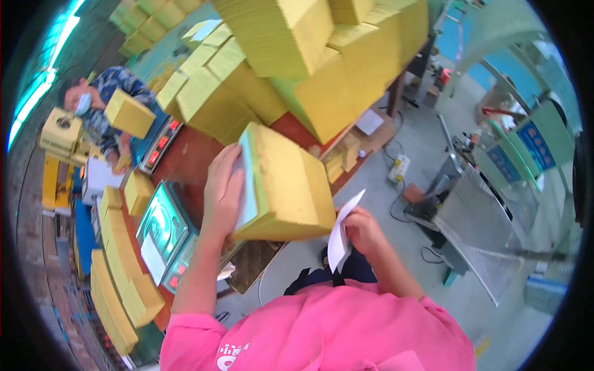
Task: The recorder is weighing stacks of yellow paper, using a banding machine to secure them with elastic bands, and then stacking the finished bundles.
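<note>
Closest in, off the near edge of the tabletop [192, 154]: right hand [365, 232], grip clenched on a white paper slip [342, 232], thumb and fingers pinching one end, the slip standing upright just beside the near corner of a thick yellow paper bundle [291, 185] but not touching it.

Just beyond, at the near edge: left hand [224, 185], grip released, palm and straight fingers pressed flat against the bundle's pale blue-white left face, steadying it rather than clasping it. Bundle tipped up on edge, its lower end resting over the near edge of the tabletop, next to a green weighing scale [162, 232].

Judged from this: midway through bringing slip and bundle together, slip not yet on the bundle. Calls for keeping the left palm firm so the tilted bundle does not slide, and for a clean meeting of slip and yellow face.

Along the left edge: a row of smaller yellow bundles [117, 278]. Further on: a second scale [162, 142], with a co-worker's yellow block [129, 113] held above it. At the far edge: tall piled yellow stacks [322, 68].
</note>
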Available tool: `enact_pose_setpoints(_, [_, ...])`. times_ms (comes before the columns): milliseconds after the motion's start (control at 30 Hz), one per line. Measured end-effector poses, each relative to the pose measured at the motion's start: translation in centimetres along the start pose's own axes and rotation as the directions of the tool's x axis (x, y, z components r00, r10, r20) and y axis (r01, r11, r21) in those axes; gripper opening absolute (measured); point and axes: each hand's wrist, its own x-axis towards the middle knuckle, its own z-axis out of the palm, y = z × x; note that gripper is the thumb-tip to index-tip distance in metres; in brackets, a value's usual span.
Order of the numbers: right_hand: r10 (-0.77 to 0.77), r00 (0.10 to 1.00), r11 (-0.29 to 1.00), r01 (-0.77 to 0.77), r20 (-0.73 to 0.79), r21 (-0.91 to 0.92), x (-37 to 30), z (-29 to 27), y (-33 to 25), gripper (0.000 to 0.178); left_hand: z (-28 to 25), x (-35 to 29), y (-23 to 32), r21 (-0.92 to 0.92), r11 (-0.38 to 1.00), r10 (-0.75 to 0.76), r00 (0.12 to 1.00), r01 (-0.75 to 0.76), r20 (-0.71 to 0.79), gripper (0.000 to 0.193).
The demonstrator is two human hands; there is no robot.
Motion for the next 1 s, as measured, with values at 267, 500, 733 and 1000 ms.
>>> enact_pose_setpoints(267, [-0.307, 0.949, 0.909, 0.27, -0.074, -0.318, -17.8, -5.7, -5.2, 0.039, 9.3, -3.5, 9.8, -0.88, 0.303, -0.161, 0.929, 0.367, 0.332, 0.041])
enact_pose_setpoints(500, [-0.515, 0.775, 0.846, 0.393, -0.366, -0.359, -34.8, -17.7, -12.6, 0.03, 30.8, -6.6, 19.2, -0.868, 0.447, 0.138, 0.942, 0.217, 0.306, 0.046])
enact_pose_setpoints(733, [-0.438, 0.778, 0.899, 0.389, -0.451, -0.201, -43.4, -34.8, -17.6, 0.014, 47.6, -10.7, 33.5, -0.915, 0.313, 0.212, 0.92, 0.256, 0.33, 0.052])
enact_pose_setpoints(1000, [-0.245, 0.902, 0.892, 0.354, -0.356, 0.281, -43.2, -45.0, -17.4, 0.017, 55.3, -12.2, 25.2, -0.547, 0.837, 0.367, 0.727, 0.016, 0.581, 0.052])
